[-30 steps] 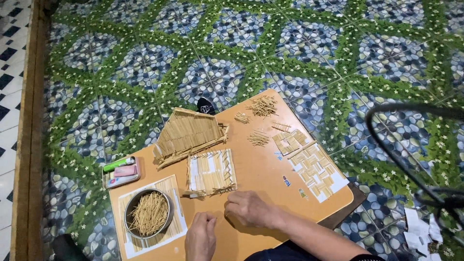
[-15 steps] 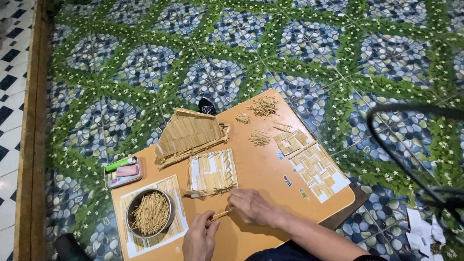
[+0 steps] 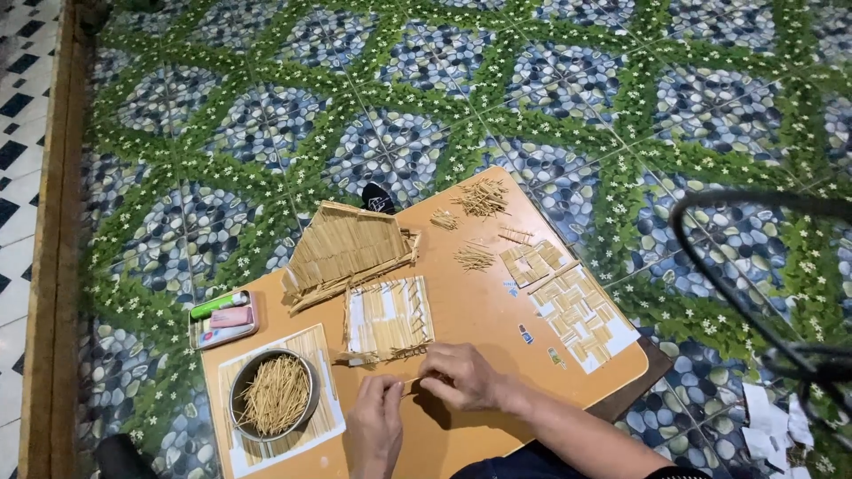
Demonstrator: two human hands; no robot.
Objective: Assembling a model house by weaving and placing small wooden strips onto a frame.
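Place: a home floor used as a hobby craft corner.
Floor: patterned tiles (image 3: 497,80) of pebbles and green leaves; checkered tiles at 9 o'clock past a wooden threshold (image 3: 55,222).
Work surface: low orange board (image 3: 479,310) laid on the floor.
Craft signs: bowl of sticks (image 3: 273,395) at 7 o'clock, stick-built roof panel (image 3: 346,248) at the centre.

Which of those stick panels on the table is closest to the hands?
The flat striped panel just above the right hand; the roof-shaped piece and the checkered panels lie farther off.
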